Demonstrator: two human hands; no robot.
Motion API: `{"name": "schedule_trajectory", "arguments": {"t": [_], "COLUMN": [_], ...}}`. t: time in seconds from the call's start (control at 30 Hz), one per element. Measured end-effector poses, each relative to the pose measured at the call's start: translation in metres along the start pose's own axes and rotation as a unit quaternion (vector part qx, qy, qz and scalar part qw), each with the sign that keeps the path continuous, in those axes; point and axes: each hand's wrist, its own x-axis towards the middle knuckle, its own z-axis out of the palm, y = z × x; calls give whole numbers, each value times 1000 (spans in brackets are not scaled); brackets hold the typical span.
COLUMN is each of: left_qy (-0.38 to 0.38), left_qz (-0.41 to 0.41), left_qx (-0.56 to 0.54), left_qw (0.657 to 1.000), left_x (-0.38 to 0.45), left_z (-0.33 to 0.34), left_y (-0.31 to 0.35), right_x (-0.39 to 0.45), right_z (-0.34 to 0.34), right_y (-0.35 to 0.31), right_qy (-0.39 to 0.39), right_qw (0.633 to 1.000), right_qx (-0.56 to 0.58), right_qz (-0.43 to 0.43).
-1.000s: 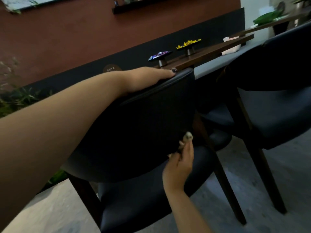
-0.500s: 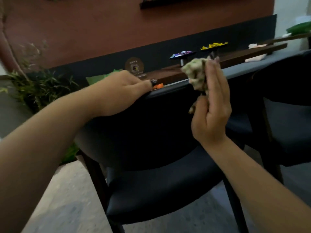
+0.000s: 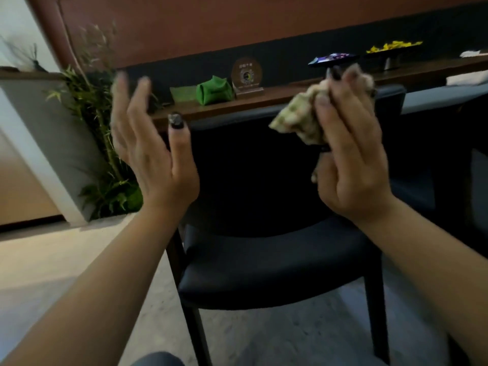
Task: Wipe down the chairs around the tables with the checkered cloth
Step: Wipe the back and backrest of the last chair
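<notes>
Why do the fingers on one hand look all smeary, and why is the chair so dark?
Head view: the left hand has motion-blurred fingertips, and the cloth in the right hand is soft too; the chair is dim, its backrest almost black; the floor looks brighter.

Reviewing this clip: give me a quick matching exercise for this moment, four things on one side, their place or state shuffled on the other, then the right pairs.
Things:
1. left hand
2. right hand
3. checkered cloth
4. green pouch

Places or states:
A. lying on the wooden table ledge beside a round plaque
B. bunched up, raised in front of the chair's backrest
C. raised with fingers spread, holding nothing
D. gripping a wad of fabric

Pairs: 1-C, 2-D, 3-B, 4-A
</notes>
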Motion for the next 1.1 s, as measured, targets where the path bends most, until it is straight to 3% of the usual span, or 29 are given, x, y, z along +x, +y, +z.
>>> {"name": "schedule_trajectory", "arguments": {"t": [0.07, 0.1, 0.2, 0.3, 0.33, 0.4, 0.5, 0.67, 0.77, 0.87, 1.0, 1.03, 1.1], "left_qy": [15, 25, -22, -107, -132, -135, -108, -74, -56, -49, -76, -81, -82], "left_qz": [-194, -306, -560, -662, -674, -688, -710, -729, -740, -740, -729, -726, -727], "left_qx": [-51, -89, -217, -444, -472, -508, -518, -521, -531, -550, -571, -575, -582], "left_qw": [980, 947, 799, 594, 552, 500, 464, 438, 408, 384, 371, 367, 355], "left_x": [-15, -23, -50, -75, -82, -93, -107, -123, -133, -139, -142, -142, -143], "left_z": [4, 7, 11, 5, 2, -1, 1, 6, 6, 6, 3, 3, 4], "left_y": [-3, -7, -21, -26, -29, -36, -44, -52, -57, -64, -68, -68, -68], "right_x": [0, -7, -45, -87, -94, -98, -70, 28, 35, -7, -50, -49, -34], "right_z": [8, 12, 20, 23, 21, 15, 7, 24, 37, 41, 38, 37, 36], "right_y": [-5, -9, -23, -31, -33, -33, -35, -43, -51, -65, -76, -79, -83], "right_qy": [0, -2, -73, -203, -247, -313, -304, -146, -105, -184, -381, -400, -381], "right_qw": [1000, 999, 994, 956, 936, 901, 907, 967, 981, 961, 860, 850, 868], "right_qx": [-25, -34, -45, -48, -42, -33, 8, 36, 13, 17, -19, -20, 12], "right_qz": [-12, -14, -68, -207, -247, -297, -292, -204, -163, -204, -340, -342, -317]}}
